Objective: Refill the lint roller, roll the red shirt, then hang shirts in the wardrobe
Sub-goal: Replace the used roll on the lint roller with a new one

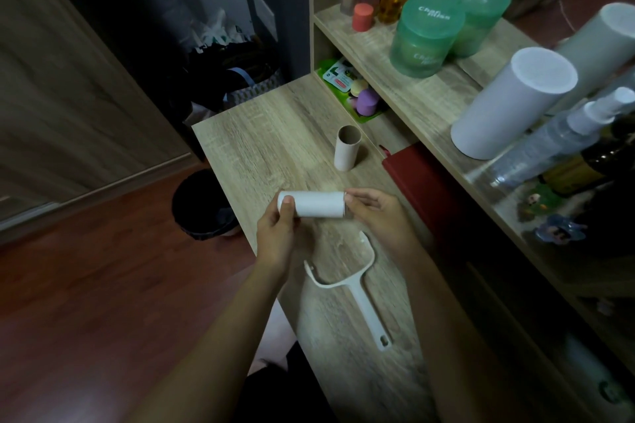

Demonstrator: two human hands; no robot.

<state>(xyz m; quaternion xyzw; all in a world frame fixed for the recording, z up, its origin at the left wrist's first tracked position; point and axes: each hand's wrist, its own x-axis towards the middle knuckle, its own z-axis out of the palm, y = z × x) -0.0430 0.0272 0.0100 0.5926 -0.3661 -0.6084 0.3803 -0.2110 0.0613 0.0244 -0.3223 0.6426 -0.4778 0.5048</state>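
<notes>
A: Nearest thing first?
B: The roller frame [366, 311]: white, bare fork. It lies flat on the wood surface [275, 134], grip end twd the person, fork end pointing away.
A: Hands?
B: Both are just past the frame's fork, above the surface. The left hand [275, 233] is off the fork's left side, the right hand [381, 216] off its right side. Btwn them is the refill roll [314, 204], white, held sideways, clear of the frame.
A: Fingers?
B: Left fingers [287, 206] wrap the roll's left end, thumb on the front. Right fingers [350, 197] pinch its right end. So both grip the roll and neither touches the frame.
A: Further out?
B: Beyond the frame, past the roll, a cardboard core [347, 148] stands upright on the surface, apart from the hands. To the frame's right & a bit further off, a dark red flat item [422, 189] sits under the shelf [429, 89]. Can't tell what it is.
A: Left of the frame?
B: Down on the red-brown floor [86, 285] there's a black bin [202, 206], beside the surface's edge.
A: And the back?
B: Far beyond the frame, right side, the shelf carries a big white cylinder [512, 103], a clear spray bottle [563, 134] and two green lidded tubs [426, 34], w/ more bottles behind them. Below the shelf is a green tray [367, 117] w/ purple & yellow bits. Far left of the frame is a wood-grain door [68, 79].
</notes>
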